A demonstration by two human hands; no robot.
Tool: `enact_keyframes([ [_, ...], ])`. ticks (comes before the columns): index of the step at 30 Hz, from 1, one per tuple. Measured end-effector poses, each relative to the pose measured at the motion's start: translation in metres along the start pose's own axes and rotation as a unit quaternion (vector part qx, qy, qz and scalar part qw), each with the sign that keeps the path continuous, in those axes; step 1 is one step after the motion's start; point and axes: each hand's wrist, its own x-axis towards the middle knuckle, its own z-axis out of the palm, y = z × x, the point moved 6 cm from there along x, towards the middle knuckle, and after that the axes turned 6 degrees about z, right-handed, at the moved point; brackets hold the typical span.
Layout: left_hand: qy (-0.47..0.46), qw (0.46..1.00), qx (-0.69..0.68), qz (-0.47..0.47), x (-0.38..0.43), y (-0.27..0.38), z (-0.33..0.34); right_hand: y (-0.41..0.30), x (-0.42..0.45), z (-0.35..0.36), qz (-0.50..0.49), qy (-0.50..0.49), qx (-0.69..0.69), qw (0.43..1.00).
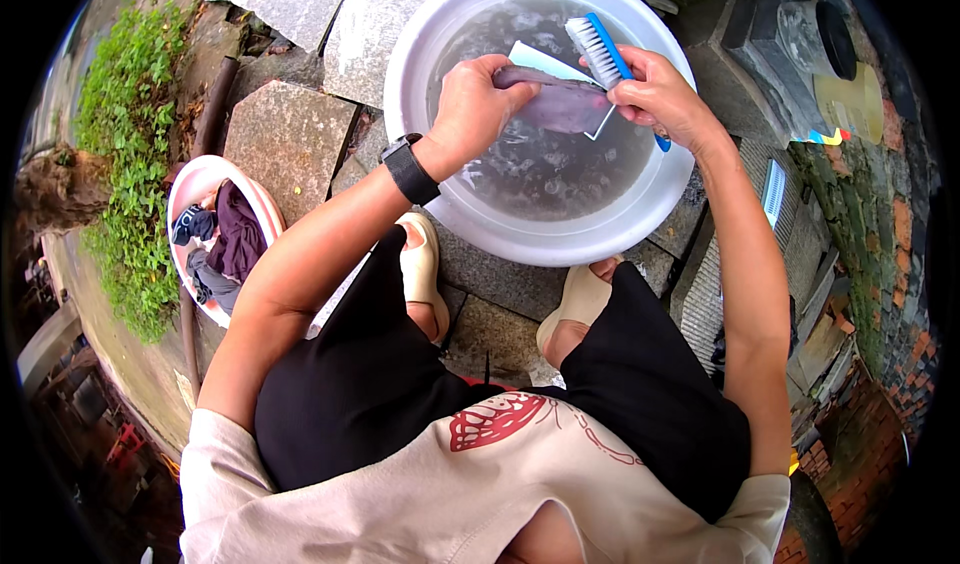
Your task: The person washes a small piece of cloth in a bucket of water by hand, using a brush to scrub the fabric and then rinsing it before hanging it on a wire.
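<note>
Over a large white plastic basin (480,238) of cloudy grey water (559,200), my left hand (480,106) pinches a wet mauve-grey cloth (559,112) between thumb and fingers. My right hand (660,91) grips a scrubbing brush (606,50) with a blue back and white bristles. The brush is tilted, with its bristles facing left, and its lower end is at the cloth's right edge. Behind the cloth shows part of a pale blue panel (544,60). A thin white rod (600,127) projects below; what it belongs to is hidden.
To the left, a smaller pinkish-white basin (271,215) holds dark clothes (240,234). Stone slabs (289,129) pave the ground. At right, grey blocks (769,61) support a clear jar with a black lid (836,39) and a yellowish container (855,103). Cream slippers (424,264) are by the large basin.
</note>
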Motion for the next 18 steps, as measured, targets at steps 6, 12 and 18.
enact_keyframes([
  [6,-0.020,0.997,-0.039,0.056,0.011,0.000,-0.008,-0.004,0.000,0.001,0.029,-0.052,-0.034,0.998],
  [12,-0.066,0.864,-0.463,-0.188,0.003,-0.029,0.016,0.005,-0.004,0.003,0.049,-0.048,0.116,0.991],
  [18,-0.097,0.897,-0.411,-0.130,0.014,-0.030,0.009,0.029,-0.008,0.029,0.094,-0.094,0.156,0.979],
])
